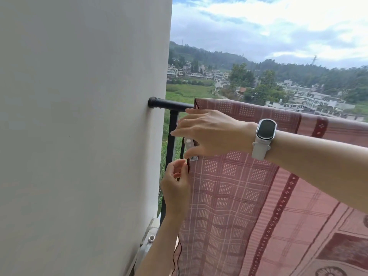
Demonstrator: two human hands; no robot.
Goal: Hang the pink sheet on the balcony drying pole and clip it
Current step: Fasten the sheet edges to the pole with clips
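Observation:
The pink patterned sheet (239, 196) hangs draped over the black drying pole (171, 105), which runs from the white wall out to the right. My right hand (209, 132), with a white watch on its wrist, grips a white clip (190, 148) at the sheet's left edge just below the pole. My left hand (176, 184) reaches up from below and pinches the sheet's dark left edge under the clip. The clip's jaws are partly hidden by my fingers.
A white wall (79, 136) fills the left half of the view, close to my hands. A black vertical rail post (171, 140) drops from the pole. A thin dark cord (176, 253) hangs near the wall's foot. Beyond lie fields, houses and hills.

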